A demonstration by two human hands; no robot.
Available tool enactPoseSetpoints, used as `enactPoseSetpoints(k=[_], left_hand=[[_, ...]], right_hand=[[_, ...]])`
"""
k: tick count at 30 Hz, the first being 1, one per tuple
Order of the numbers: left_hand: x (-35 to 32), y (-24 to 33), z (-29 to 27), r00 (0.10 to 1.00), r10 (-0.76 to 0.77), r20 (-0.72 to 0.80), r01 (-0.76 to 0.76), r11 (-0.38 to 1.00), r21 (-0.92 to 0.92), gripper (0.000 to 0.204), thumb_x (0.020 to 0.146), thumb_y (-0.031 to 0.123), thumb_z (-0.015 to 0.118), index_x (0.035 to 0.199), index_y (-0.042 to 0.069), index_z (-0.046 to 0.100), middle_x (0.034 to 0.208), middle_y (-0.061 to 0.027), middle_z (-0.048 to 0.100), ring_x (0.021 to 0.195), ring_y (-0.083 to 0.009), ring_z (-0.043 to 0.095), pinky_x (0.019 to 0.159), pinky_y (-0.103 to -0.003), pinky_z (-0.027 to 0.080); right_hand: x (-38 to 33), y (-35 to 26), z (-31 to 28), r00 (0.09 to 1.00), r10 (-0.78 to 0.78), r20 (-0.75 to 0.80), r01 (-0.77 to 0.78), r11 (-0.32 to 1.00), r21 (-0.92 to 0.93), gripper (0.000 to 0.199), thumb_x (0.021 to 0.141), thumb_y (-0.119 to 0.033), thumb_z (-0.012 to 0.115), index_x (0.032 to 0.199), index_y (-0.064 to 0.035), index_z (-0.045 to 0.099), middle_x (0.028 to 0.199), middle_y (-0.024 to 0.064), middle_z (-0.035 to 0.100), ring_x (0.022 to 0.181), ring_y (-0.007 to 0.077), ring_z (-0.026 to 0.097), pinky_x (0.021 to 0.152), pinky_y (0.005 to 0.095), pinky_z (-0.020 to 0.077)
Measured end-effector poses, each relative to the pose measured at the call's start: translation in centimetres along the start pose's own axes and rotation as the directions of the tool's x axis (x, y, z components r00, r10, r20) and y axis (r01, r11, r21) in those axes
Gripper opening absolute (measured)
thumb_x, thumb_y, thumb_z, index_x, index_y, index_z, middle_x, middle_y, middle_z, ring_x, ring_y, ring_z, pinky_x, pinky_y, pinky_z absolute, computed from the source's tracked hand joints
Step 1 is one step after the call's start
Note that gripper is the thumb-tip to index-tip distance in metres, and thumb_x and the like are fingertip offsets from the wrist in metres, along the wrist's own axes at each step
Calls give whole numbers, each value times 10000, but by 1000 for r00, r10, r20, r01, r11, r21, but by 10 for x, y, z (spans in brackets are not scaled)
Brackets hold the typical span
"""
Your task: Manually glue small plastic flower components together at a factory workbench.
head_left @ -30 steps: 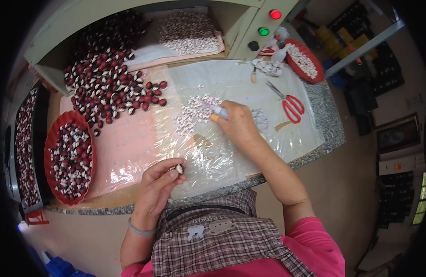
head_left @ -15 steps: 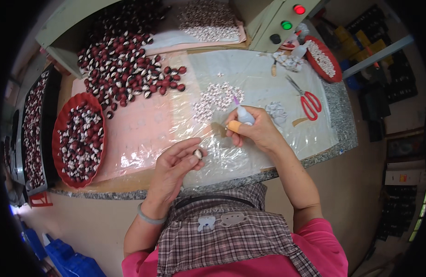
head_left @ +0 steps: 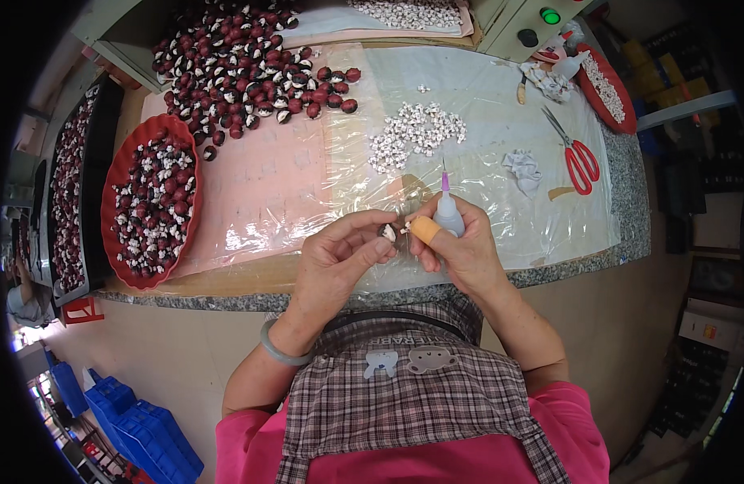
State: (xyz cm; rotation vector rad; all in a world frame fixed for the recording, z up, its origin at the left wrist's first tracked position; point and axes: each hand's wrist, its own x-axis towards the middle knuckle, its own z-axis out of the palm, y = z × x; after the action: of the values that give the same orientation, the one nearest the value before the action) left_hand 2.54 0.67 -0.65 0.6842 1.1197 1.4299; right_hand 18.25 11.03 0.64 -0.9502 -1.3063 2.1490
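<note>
Your left hand (head_left: 340, 254) pinches a small dark red piece (head_left: 388, 233) over the counter's (head_left: 566, 266) near edge. Your right hand (head_left: 461, 250) grips the glue bottle (head_left: 447, 211), nozzle up, fingertips on a tiny white part (head_left: 406, 229). Seat it squarely; keep glue sparing.

Small dark bead (head_left: 388, 233) with white patch, pinched at fingertips. Clear glue bottle (head_left: 447, 211), purple nozzle, upright just beside it.
</note>
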Motion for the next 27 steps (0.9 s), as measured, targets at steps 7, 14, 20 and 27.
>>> enactPoseSetpoints(k=[7,14,20,27], left_hand=[[-2,-2,4,1000,-4,-20,4,1000,9,301,888,5,611,1185,-25,573,944,-60,640,866,-105,618,767,-225,507],[-3,-6,6,1000,1,-5,-1,1000,-8,297,887,5,614,1179,-28,570,947,-62,640,879,-113,623,784,-233,511],[-6,-8,12,971,238,-35,-207,901,380,269,870,-41,602,1138,-60,592,1035,-122,626,874,-149,636,764,-248,532],[-9,-6,19,921,375,-109,-273,818,506,245,802,-10,671,1047,-2,665,982,-141,673,838,-201,673,721,-280,556]], right_hand=[[-6,5,8,997,-1,-73,2,1000,19,61,889,-64,614,913,-16,585,666,59,605,475,71,508,410,186,359],[-12,6,13,987,-121,-104,108,987,-117,54,888,-39,585,927,-6,601,687,58,619,504,69,526,435,191,386],[-17,24,18,940,-306,-153,252,921,-297,46,862,-13,616,903,8,610,719,44,643,550,52,553,475,196,440],[-22,40,25,908,-368,-201,320,918,-236,56,883,25,571,933,8,589,787,80,628,614,82,569,475,208,441]])
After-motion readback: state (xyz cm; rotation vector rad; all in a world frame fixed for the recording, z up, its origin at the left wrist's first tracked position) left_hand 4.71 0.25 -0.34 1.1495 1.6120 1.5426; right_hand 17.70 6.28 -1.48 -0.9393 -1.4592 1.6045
